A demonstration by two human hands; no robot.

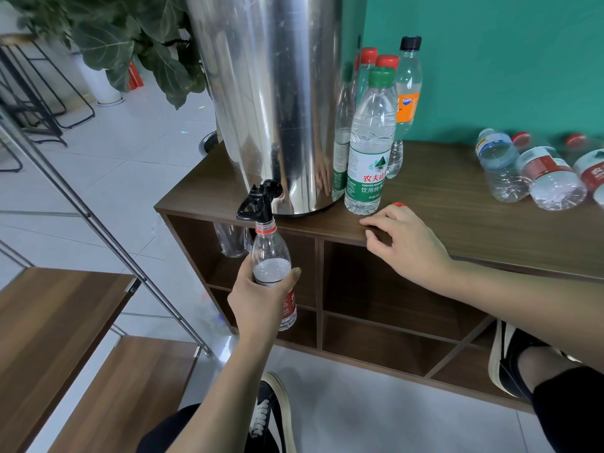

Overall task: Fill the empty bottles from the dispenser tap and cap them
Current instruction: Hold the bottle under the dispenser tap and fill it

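Observation:
My left hand (261, 299) grips a clear red-labelled bottle (271, 256) upright, with its open neck right under the black tap (258, 204) of the steel dispenser (271, 93). Water stands up to the bottle's shoulder. My right hand (408, 243) rests on the front edge of the brown cabinet top (457, 204), fingers loosely curled and nothing seen in them. A red cap (397, 204) shows just beyond that hand's knuckles. A full green-capped bottle (369, 142) stands next to the dispenser. Behind it are two red-capped bottles (387, 62) and an orange-labelled one (407, 103).
Three bottles (523, 171) lie on their sides at the cabinet's right end. Another bottle (232, 240) sits in the open shelf under the tap. A plant (130, 44) stands at the back left, wooden steps (65, 322) and a metal rail (108, 237) at the left.

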